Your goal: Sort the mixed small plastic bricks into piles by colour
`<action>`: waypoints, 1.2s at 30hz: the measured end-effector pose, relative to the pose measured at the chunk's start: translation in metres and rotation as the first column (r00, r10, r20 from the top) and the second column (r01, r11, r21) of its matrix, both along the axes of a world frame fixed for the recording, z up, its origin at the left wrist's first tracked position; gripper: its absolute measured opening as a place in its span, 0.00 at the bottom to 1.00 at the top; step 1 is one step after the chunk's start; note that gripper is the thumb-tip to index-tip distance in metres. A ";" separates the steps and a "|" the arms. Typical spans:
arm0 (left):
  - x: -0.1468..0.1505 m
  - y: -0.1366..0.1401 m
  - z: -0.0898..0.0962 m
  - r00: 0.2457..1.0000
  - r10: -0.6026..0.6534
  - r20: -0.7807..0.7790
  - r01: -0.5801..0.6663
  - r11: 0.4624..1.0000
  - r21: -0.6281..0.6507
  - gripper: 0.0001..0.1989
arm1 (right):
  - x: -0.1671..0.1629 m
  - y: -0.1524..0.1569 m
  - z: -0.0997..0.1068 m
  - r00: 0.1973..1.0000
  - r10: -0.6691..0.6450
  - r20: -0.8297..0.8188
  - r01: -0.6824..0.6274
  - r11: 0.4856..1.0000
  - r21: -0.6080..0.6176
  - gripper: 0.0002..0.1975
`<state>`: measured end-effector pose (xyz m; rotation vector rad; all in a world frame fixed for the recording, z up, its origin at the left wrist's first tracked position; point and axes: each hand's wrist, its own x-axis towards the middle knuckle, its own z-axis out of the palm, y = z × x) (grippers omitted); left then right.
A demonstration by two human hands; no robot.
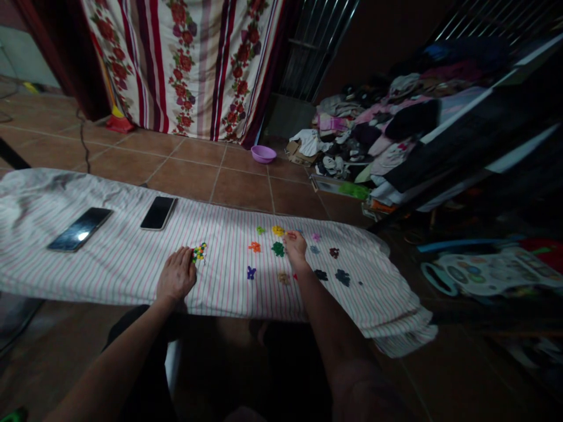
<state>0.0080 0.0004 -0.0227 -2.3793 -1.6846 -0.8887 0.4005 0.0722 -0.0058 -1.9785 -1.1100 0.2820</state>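
Note:
My left hand (177,274) rests palm down on the striped cloth (222,293), fingers stretched out and lying flat. Its fingertips are beside a small mixed heap of coloured pieces (199,252). Further right, my right hand (295,244) reaches over the cloth with thumb and fingers pinched together at the edge of a yellow pile (277,230). Whatever is in the pinch is too small to make out. Close to it lie a dark green pile (278,249), an orange pile (254,247) and a light green pile (260,230). My right forearm partly covers a red pile (295,276).
Purple (251,272), tan (283,278), black (321,275), dark grey (342,277), brown (334,252) and pink (315,237) piles dot the cloth. Two phones, one larger (80,229) and one smaller (159,213), lie left. A purple basin (263,154) stands on the tiled floor.

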 end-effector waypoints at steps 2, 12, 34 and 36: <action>0.000 0.000 0.000 1.000 -0.001 -0.007 0.001 1.000 0.008 0.23 | 0.003 0.001 0.001 0.998 -0.036 -0.054 0.035 0.999 -0.018 0.12; 0.000 -0.001 0.002 1.000 -0.003 0.011 0.004 1.000 -0.010 0.23 | 0.002 0.014 0.005 0.999 -0.015 0.042 0.018 0.998 -0.054 0.10; 0.001 -0.001 0.003 0.999 0.003 -0.053 -0.002 1.000 0.021 0.20 | 0.010 0.022 -0.007 0.986 0.060 0.153 -0.045 0.994 -0.102 0.14; 0.000 -0.001 0.004 0.998 0.003 -0.066 0.000 0.999 0.038 0.20 | 0.011 0.021 -0.007 0.985 0.076 0.156 -0.063 0.994 -0.087 0.15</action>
